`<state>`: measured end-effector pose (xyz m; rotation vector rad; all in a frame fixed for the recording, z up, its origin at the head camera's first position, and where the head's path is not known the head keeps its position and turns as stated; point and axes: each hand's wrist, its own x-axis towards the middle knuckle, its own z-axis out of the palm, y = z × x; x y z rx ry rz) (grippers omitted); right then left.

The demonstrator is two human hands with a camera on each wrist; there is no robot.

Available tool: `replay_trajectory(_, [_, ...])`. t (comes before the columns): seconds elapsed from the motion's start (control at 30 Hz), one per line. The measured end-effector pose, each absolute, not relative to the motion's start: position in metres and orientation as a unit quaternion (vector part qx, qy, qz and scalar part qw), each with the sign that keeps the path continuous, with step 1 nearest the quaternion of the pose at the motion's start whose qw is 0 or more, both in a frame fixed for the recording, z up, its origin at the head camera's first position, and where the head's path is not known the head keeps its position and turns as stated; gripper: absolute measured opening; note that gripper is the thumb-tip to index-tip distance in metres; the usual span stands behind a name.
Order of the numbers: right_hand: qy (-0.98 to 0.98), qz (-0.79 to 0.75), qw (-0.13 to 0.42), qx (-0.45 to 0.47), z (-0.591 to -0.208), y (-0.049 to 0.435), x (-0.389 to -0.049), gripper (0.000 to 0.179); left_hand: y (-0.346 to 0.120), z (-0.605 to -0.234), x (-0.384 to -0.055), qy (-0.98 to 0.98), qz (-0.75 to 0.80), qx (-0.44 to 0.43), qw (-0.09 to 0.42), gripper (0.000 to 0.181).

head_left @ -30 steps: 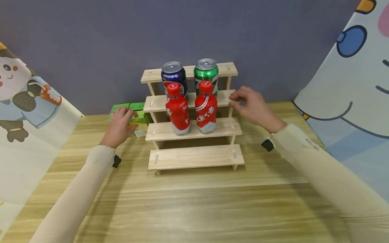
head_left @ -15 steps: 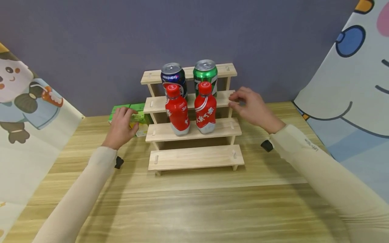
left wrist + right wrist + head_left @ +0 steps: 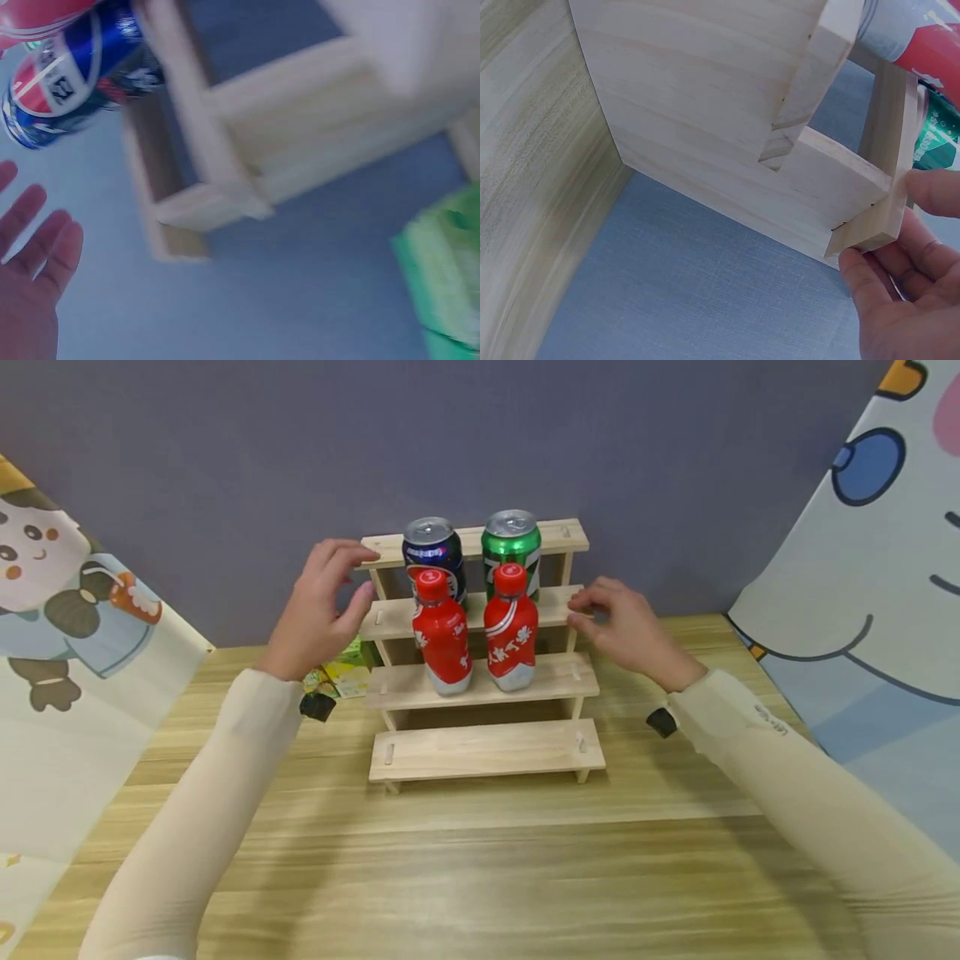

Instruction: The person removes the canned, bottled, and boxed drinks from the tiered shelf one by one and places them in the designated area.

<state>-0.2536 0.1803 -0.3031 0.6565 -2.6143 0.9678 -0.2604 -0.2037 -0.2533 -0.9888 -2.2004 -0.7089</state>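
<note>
Starting at the left of my feed, the left hand [image 3: 318, 606] is raised with thumb and fingers apart, holding nothing, near the left end of a four-tier stepped rack of pale wood [image 3: 486, 752]; the left wrist view, partly blurred, shows a gap between them. Lower down, just left of the rack, sits a green-and-yellow box-shaped carton [image 3: 349, 678], partly hidden by that hand, which I'd judge light and easily dented. The rack stands upright on the wood-grain table [image 3: 480, 885]; I'd expect it to be light and dry to the touch, each board stiff but the slotted joints liable to loosen if pulled from one end only, so I'd hold it by both board ends. On it I see a dark blue metal drinks can [image 3: 433, 556], a red-capped red bottle with a white base [image 3: 442, 639] in front of that, then a green metal drinks can [image 3: 513, 545] behind a second red bottle with a white stripe [image 3: 510, 639]; the cans look smooth and slippery, and I'd fear the slim bottles tipping if the rack were jolted. At the far right, the right hand [image 3: 618, 622] pinches the right end of the second board from the top between thumb and fingers
</note>
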Motion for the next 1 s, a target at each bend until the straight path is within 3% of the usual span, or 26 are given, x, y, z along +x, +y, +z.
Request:
replay_trajectory(0.2, [-0.905, 0.333, 0.138, 0.225, -0.305, 0.181, -0.254, 0.019, -0.177, -0.228, -0.270, -0.827, -0.260, -0.415, 0.277, 0.041])
replay_trajectory(0.37, [-0.903, 0.338, 0.136, 0.227, -0.306, 0.182, -0.253, 0.020, -0.167, -0.221, -0.278, -0.830, -0.249, -0.431, 0.251, 0.040])
replay_trajectory(0.83, [-0.898, 0.341, 0.138, 0.241, -0.306, 0.181, -0.254, 0.019, -0.166, -0.222, -0.279, -0.849, -0.345, -0.352, 0.192, 0.026])
replay_trajectory(1.0, [-0.899, 0.337, 0.145, 0.241, -0.306, 0.183, -0.254, 0.018, -0.171, -0.225, -0.279, -0.859, -0.345, -0.333, 0.180, 0.033])
